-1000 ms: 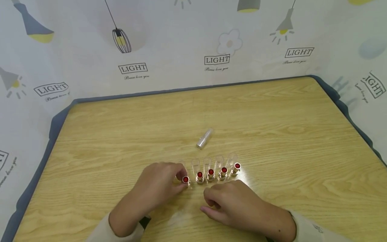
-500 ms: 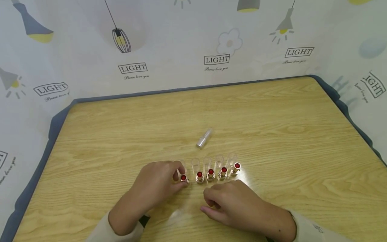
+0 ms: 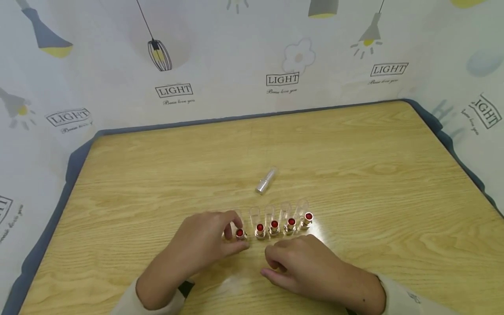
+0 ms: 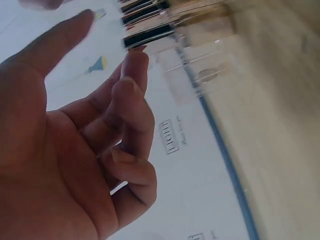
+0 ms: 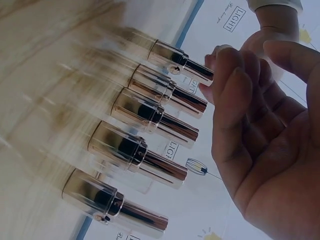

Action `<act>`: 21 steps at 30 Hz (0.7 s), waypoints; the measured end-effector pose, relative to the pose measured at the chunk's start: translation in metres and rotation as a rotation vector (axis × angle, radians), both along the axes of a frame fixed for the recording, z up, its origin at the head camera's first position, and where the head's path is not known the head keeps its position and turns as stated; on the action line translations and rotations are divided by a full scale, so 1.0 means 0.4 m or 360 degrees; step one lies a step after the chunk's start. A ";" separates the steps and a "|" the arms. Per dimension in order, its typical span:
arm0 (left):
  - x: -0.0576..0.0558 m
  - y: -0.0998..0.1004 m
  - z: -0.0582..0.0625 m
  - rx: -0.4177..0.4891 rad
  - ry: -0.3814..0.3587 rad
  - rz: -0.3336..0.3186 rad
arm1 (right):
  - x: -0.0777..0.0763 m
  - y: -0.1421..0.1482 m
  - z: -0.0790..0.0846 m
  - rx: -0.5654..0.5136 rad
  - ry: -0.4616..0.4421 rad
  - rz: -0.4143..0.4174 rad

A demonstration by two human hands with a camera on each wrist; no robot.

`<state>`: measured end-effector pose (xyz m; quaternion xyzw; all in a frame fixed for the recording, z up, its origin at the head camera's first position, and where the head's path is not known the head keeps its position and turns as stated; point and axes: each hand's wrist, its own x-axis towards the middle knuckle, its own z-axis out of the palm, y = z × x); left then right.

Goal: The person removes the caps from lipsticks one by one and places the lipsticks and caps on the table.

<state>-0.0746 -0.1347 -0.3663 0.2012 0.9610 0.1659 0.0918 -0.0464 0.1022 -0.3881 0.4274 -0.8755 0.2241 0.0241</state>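
Note:
A row of several lipsticks [image 3: 274,225] stands upright on the table, shiny gold tubes with red tips and clear bases. My left hand [image 3: 206,236] is at the leftmost lipstick [image 3: 240,234], fingers behind it and thumb in front. In the left wrist view, the thumb [image 4: 60,42] is spread away from the tubes, while a fingertip [image 4: 135,60] is right at the end of the nearest one. My right hand [image 3: 309,267] rests in front of the row, fingers loosely curled around nothing. In the right wrist view, the lipsticks [image 5: 150,120] appear beside that hand [image 5: 270,135].
Clear rounded shapes [image 3: 255,213] line up just behind the lipsticks. Farther back, a silver tube with a clear top [image 3: 266,180] lies on its side. The wooden table [image 3: 177,166] meets a wall covering with printed lamps [image 3: 236,65] at its back and sides.
The leftmost lipstick shifted slightly left, then stood nearly back in place. My left thumb has moved off it, opening the pinch. The right hand has stayed still.

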 end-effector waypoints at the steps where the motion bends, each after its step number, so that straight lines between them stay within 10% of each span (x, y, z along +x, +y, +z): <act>1: 0.001 -0.002 0.007 0.0012 -0.0031 0.0032 | 0.000 0.001 0.001 -0.0003 0.0003 -0.0001; 9: -0.021 -0.026 0.058 0.0058 -0.0113 0.0230 | 0.000 0.009 -0.001 -0.0008 -0.0021 0.0018; 21: -0.238 0.014 0.072 -0.0142 -0.0155 0.0027 | 0.000 0.023 0.005 -0.0071 0.0097 0.0037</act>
